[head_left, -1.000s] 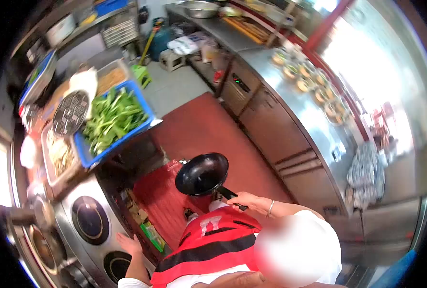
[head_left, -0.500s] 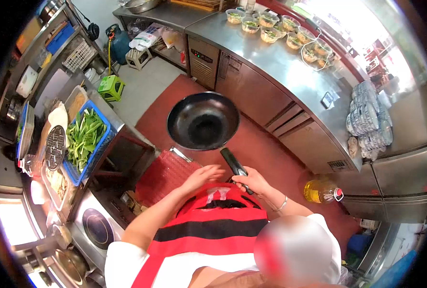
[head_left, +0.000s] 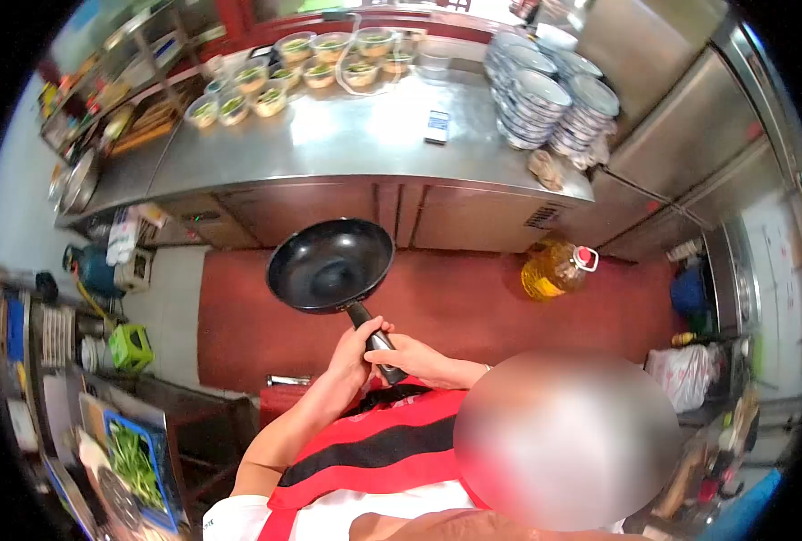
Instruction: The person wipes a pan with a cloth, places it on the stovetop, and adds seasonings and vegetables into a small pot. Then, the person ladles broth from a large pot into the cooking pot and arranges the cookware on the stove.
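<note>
We have both hands on the black straight handle (head_left: pixel 362 319) of a black round wok-like pan (head_left: pixel 329 261), which hangs over the red floor (head_left: pixel 455 316) on our side of the long stainless-steel counter (head_left: pixel 356 149), just out from its front. Our left hand (head_left: pixel 354 349) is wrapped about the handle nearer the pan, and our right hand (head_left: pixel 416 360) closes on the lower part with the thumb laid across it; how tightly either one squeezes, we cannot tell. All the pan's weight sits beyond our grip, so a loose or greasy hold could let the handle roll and the rim dip — toward the counter's front panels, if we also leaned in. Below the counter's right half, on the floor, stands a clear plastic bottle of yellow oil with a red cap (head_left: pixel 552 270); a careless sidestep could knock it over, and a leak would make our footing slick. Swinging the pan high over the counter would be riskier still: the clear round tubs of food (head_left: pixel 320 70) crowd its far edge, and the blue-and-white stacked bowls (head_left: pixel 534 104) at its right end could topple if clipped.
</note>
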Tool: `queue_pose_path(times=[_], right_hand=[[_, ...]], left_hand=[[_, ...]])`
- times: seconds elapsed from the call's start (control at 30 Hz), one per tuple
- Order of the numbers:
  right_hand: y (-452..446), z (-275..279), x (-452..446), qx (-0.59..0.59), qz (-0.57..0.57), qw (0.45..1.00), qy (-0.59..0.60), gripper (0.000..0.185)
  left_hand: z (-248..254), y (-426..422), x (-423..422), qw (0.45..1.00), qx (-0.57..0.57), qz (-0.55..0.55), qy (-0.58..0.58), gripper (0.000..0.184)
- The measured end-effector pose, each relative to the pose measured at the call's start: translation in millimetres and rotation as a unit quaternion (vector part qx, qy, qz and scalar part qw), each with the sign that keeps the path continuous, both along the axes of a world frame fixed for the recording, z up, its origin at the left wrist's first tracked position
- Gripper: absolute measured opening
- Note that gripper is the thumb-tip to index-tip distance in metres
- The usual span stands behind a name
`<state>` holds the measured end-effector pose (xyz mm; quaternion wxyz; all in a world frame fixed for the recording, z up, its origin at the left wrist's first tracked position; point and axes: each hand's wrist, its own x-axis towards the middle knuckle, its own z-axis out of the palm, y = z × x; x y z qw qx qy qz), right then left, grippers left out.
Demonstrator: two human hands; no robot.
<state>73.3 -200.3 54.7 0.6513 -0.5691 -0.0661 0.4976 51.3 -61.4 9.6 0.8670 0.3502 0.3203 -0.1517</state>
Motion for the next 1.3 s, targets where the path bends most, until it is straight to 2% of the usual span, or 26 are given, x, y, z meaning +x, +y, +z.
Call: queue_pose_path(times=[0.03,0.07,0.13,0.17,0.23,0.3,0.33,0.37,0.43,0.47,0.5,0.57,0.63,0.7,0.73,0.83,0.87,1.0,1.03,1.1,1.13,1.17,1.2,1.23,1.27,1.3], right_hand=[[-7,5,6,0.016,-0.021,1.000,0.003,0.024],[-19,5,15,-0.003,0.007,1.000,0.010,0.030],[-44,2,26,-0.013,-0.051,0.999,0.009,0.030],[-54,0,30,-0.024,-0.093,0.995,0.009,0.030],[-72,-11,34,-0.064,-0.163,0.985,-0.005,0.032],[-86,-23,37,-0.038,-0.389,0.911,0.132,0.032],[-92,-14,45,-0.020,-0.395,0.899,0.187,0.036],[-96,-20,48,-0.021,-0.397,0.898,0.189,0.036],[-99,-45,54,0.135,-0.398,0.865,0.275,0.035],[-105,-57,62,0.150,-0.413,0.844,0.307,0.033],[-112,-65,70,0.151,-0.418,0.843,0.303,0.033],[-121,-86,79,0.238,-0.386,0.815,0.361,0.030],[-114,-94,92,0.229,-0.441,0.791,0.356,0.027],[-106,-88,95,0.124,-0.580,0.725,0.351,0.024],[-105,-75,99,0.146,-0.599,0.705,0.351,0.023],[-114,-84,101,0.164,-0.651,0.649,0.357,0.020],[-120,-80,102,0.197,-0.643,0.643,0.365,0.017],[-155,-104,101,0.212,-0.668,0.630,0.336,0.014],[-173,-111,101,0.191,-0.679,0.641,0.302,0.014],[-214,-116,101,0.215,-0.692,0.593,0.351,0.013],[-219,-85,110,0.198,-0.688,0.588,0.376,0.009],[-234,-93,109,0.199,-0.686,0.590,0.377,0.009],[-250,-109,102,0.247,-0.676,0.595,0.357,0.012],[-262,-117,100,0.293,-0.665,0.598,0.337,0.017],[-266,-105,110,0.217,-0.718,0.557,0.358,0.020],[-275,-106,112,0.218,-0.716,0.557,0.361,0.020]], left_hand=[[5,-4,10,1.000,0.001,-0.017,0.001,0.017],[13,-6,20,0.998,-0.040,-0.053,0.016,0.016],[12,-11,45,0.984,-0.091,-0.148,0.051,0.018],[10,-16,56,0.981,-0.089,-0.163,0.053,0.018],[8,-28,76,0.953,-0.044,-0.293,0.070,0.020],[22,-51,94,0.936,-0.043,-0.337,0.086,0.021],[22,-59,106,0.921,-0.044,-0.374,0.099,0.021],[20,-66,114,0.905,-0.046,-0.408,0.113,0.022],[9,-83,130,0.876,-0.113,-0.463,0.070,0.020],[-8,-90,138,0.860,-0.098,-0.494,0.084,0.024],[18,-93,144,0.858,-0.082,-0.505,0.041,0.026],[13,-104,156,0.849,-0.070,-0.522,0.037,0.025],[10,-107,171,0.817,-0.056,-0.573,0.019,0.026],[7,-113,184,0.759,-0.027,-0.650,-0.015,0.029],[7,-118,186,0.757,-0.029,-0.652,-0.010,0.031],[-12,-135,190,0.734,-0.063,-0.676,-0.004,0.035],[-21,-142,194,0.718,-0.089,-0.690,-0.010,0.037],[-24,-173,217,0.675,-0.075,-0.733,-0.018,0.039],[-25,-180,226,0.635,-0.077,-0.766,-0.070,0.037],[-26,-195,251,0.548,-0.080,-0.814,-0.174,0.036],[1,-198,273,0.535,-0.048,-0.813,-0.224,0.034],[-18,-208,290,0.541,-0.051,-0.794,-0.273,0.033],[-19,-213,307,0.596,-0.040,-0.754,-0.272,0.029],[-57,-225,324,0.629,0.036,-0.713,-0.310,0.025],[-58,-231,345,0.669,0.085,-0.655,-0.340,0.023],[-71,-239,364,0.695,0.167,-0.590,-0.376,0.027]])
